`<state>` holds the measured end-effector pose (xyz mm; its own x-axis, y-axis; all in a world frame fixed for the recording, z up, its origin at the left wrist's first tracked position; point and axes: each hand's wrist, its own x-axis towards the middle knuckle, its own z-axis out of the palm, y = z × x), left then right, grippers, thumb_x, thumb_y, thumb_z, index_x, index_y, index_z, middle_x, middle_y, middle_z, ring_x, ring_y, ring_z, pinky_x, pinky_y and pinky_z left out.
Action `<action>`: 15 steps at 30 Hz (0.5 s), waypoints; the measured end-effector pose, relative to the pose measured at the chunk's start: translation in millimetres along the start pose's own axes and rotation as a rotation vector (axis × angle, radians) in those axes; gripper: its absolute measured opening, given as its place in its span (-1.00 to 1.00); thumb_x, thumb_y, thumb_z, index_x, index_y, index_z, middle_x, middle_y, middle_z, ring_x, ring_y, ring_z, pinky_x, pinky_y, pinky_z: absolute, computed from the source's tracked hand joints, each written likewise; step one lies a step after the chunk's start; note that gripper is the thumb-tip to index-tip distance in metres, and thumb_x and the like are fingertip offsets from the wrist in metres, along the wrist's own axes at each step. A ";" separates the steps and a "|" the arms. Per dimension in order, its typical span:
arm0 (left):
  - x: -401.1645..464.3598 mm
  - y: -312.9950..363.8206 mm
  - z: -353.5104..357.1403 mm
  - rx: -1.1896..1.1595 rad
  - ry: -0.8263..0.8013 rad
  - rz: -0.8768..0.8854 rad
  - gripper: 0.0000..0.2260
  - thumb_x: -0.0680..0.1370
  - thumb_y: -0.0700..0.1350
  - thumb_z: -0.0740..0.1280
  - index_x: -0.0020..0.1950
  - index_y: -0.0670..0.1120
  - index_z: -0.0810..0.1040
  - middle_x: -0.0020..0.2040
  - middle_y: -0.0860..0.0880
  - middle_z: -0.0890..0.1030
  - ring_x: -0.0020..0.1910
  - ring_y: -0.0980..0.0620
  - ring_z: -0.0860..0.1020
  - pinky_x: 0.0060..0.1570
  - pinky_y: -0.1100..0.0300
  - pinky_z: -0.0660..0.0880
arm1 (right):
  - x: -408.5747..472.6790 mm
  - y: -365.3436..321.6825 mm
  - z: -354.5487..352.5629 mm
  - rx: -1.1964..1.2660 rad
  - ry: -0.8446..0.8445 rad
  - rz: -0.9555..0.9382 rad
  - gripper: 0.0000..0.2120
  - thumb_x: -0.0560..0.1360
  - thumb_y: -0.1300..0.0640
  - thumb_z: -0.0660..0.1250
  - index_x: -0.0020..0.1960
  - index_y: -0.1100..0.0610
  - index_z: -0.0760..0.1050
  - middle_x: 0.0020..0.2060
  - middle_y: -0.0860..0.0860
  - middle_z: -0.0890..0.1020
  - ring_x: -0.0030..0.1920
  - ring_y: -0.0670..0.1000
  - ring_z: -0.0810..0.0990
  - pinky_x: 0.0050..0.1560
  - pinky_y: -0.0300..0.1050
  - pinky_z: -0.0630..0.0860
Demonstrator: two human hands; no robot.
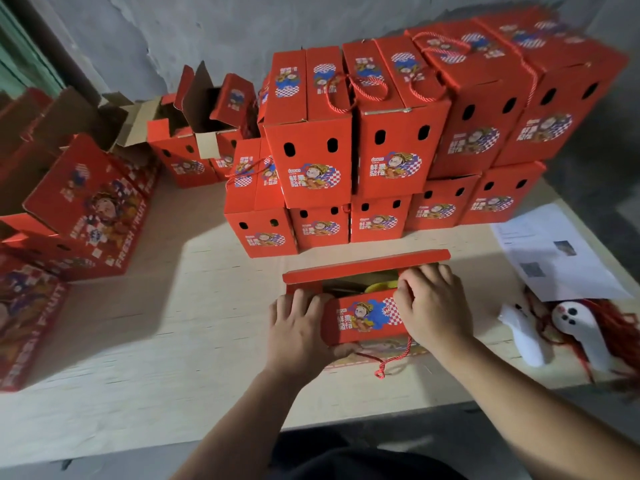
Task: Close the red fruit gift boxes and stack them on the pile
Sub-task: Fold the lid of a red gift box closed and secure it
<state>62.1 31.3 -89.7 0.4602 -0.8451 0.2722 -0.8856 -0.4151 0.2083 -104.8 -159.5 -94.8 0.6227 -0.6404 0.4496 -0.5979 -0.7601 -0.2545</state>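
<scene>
A red fruit gift box (363, 318) stands on the table in front of me with its top partly open. Its near flap, printed with a cartoon figure, is folded inward, and the far flap (367, 266) still stands up. Yellow-green fruit (379, 286) shows through the gap. My left hand (298, 332) grips the box's left end, fingers over the top edge. My right hand (433, 306) presses on the right end of the near flap. A red rope handle (391, 360) dangles down the box's near side. The pile of closed red boxes (381, 150) rises just behind.
Open, unfolded boxes (194, 133) stand at the back left, with larger red cartons (79, 216) along the left edge. Printed papers (554, 251) and white objects with red cord (568, 327) lie at the right. The table's front edge (138, 448) is close to me.
</scene>
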 end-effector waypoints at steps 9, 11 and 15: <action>-3.2 -2.9 7.7 0.044 -0.044 -0.051 -0.12 0.32 0.71 0.14 0.26 0.02 0.56 0.22 -0.03 0.55 0.17 -0.13 0.49 0.23 -0.13 0.40 | 1.5 3.0 0.2 -0.003 -0.057 -0.001 -0.68 0.58 -0.09 0.11 -0.16 0.04 0.52 -0.14 -0.03 0.61 -0.06 0.06 0.46 -0.08 -0.09 0.33; -0.1 -3.0 5.1 0.069 -0.091 -0.063 -0.10 0.33 0.72 0.10 0.29 0.04 0.54 0.26 -0.02 0.52 0.22 -0.14 0.46 0.32 -0.14 0.34 | 1.8 -1.9 -0.5 -0.110 -0.110 0.000 -0.61 0.59 -0.10 0.05 -0.15 0.07 0.56 -0.15 0.01 0.61 -0.05 0.11 0.46 -0.04 0.00 0.37; -2.2 0.8 3.6 -0.063 0.004 -0.169 -0.31 0.57 0.51 0.03 0.37 0.00 0.47 0.30 -0.06 0.46 0.26 -0.19 0.43 0.33 -0.15 0.31 | -4.5 -1.6 -9.8 -0.146 -0.143 0.079 -0.70 0.62 -0.13 0.20 0.00 0.07 0.57 -0.03 0.07 0.56 0.02 0.18 0.46 0.07 0.08 0.36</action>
<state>60.2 31.6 -93.5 0.6028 -0.7633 0.2323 -0.7897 -0.5292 0.3104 -111.6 -154.3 -88.0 0.6302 -0.7143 0.3044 -0.7080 -0.6895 -0.1523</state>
